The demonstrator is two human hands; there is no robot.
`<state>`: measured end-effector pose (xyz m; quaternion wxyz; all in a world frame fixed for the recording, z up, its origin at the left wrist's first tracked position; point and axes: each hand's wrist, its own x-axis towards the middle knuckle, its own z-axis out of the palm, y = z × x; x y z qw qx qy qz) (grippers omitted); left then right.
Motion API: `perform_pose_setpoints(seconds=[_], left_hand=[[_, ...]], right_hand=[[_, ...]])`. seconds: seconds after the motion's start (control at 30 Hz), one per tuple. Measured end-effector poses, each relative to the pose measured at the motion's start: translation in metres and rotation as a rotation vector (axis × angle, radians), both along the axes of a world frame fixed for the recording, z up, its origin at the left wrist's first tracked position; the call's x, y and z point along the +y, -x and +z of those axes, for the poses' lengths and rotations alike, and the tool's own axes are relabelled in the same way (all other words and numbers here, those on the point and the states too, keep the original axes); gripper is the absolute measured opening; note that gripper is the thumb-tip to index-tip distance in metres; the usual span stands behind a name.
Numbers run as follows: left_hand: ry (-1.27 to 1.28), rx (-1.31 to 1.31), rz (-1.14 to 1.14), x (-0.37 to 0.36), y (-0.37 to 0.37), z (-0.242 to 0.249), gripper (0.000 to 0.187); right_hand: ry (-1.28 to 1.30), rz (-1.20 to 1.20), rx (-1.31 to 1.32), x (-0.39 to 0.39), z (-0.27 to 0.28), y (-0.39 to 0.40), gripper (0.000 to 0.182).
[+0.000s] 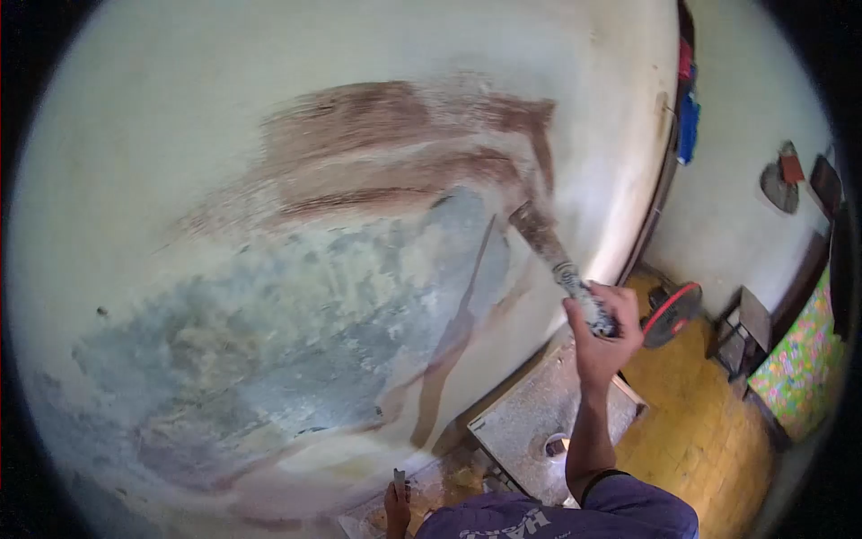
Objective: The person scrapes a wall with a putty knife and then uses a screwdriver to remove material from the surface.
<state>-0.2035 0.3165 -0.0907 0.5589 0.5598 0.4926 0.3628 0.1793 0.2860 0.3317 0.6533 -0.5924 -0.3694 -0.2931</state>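
My right hand [607,331] is wrapped round the speckled handle of a putty knife [539,235]. Its brown-smeared blade rests against the wall [359,54], at the right end of broad streaks of brown filler [359,121]. Beneath the streaks spreads a patchy blue-grey area [296,323], rough and worn. Low in the view, my left hand [396,512] closes on a narrow, flat grey piece [400,480] that sticks up from the fingers. The arm's shadow falls across the wall left of my right hand.
Below my right arm stands a dusty, pale tabletop [525,422] with a small round container [556,445] on it. Behind are a round fan with a red rim [673,314], a small dark stool [743,328] and flowered cloth [799,359]. Yellowish floor [691,422] lies to the right.
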Motion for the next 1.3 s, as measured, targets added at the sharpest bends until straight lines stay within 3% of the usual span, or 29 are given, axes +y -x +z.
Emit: perform_pose_setpoints(seconds=[0.07, 0.17, 0.27, 0.37, 0.4, 0.5, 0.6, 0.7, 0.73, 0.8, 0.9, 1.03, 1.1, 1.3], left_hand=[[-0.238, 0.142, -0.052, -0.002, 0.001, 0.011, 0.031], [-0.12, 0.12, 0.06, 0.002, 0.012, -0.05, 0.034], [0.035, 0.086, 0.053, 0.001, 0.01, -0.032, 0.036], [0.091, 0.106, 0.09, -0.001, 0.013, -0.038, 0.037], [0.046, 0.057, 0.135, -0.005, 0.008, -0.019, 0.035], [-0.341, 0.297, 0.057, -0.014, 0.013, 0.014, 0.034], [0.023, 0.111, 0.083, -0.014, 0.015, 0.02, 0.031], [0.037, -0.055, 0.116, -0.011, 0.016, -0.002, 0.028], [0.016, -0.024, 0.093, -0.011, 0.016, 0.011, 0.03], [-0.029, 0.032, 0.057, -0.013, 0.017, 0.034, 0.035], [0.037, -0.196, 0.066, -0.009, 0.022, -0.006, 0.036], [-0.004, -0.078, 0.011, -0.007, 0.027, 0.003, 0.035], [0.035, -0.159, 0.011, -0.002, 0.03, -0.013, 0.035], [0.018, -0.147, -0.024, 0.0, 0.024, 0.018, 0.034]], right_hand=[[-0.052, -0.04, -0.049, 0.0, 0.018, 0.011, 0.036], [-0.145, -0.095, -0.385, 0.01, 0.04, 0.024, 0.04], [-0.164, -0.142, -0.556, 0.021, 0.058, 0.044, 0.042], [-0.178, 0.021, -0.683, 0.028, 0.072, 0.062, 0.042], [-0.162, 0.11, -0.77, 0.029, 0.073, 0.062, 0.042], [-0.043, 0.383, -0.932, 0.031, 0.079, 0.065, 0.045], [0.016, 0.483, -1.075, 0.042, 0.094, 0.078, 0.036], [-0.099, 0.405, -1.213, 0.064, 0.099, 0.087, 0.029], [-0.163, 0.38, -1.255, 0.074, 0.099, 0.089, 0.029], [-0.2, 0.421, -1.272, 0.086, 0.101, 0.092, 0.03], [-0.3, 0.479, -1.238, 0.101, 0.105, 0.098, 0.03], [-0.444, 0.469, -1.165, 0.109, 0.119, 0.109, 0.031], [-0.428, 0.544, -1.204, 0.116, 0.126, 0.11, 0.029], [-0.328, 0.669, -1.169, 0.126, 0.131, 0.117, 0.022]])
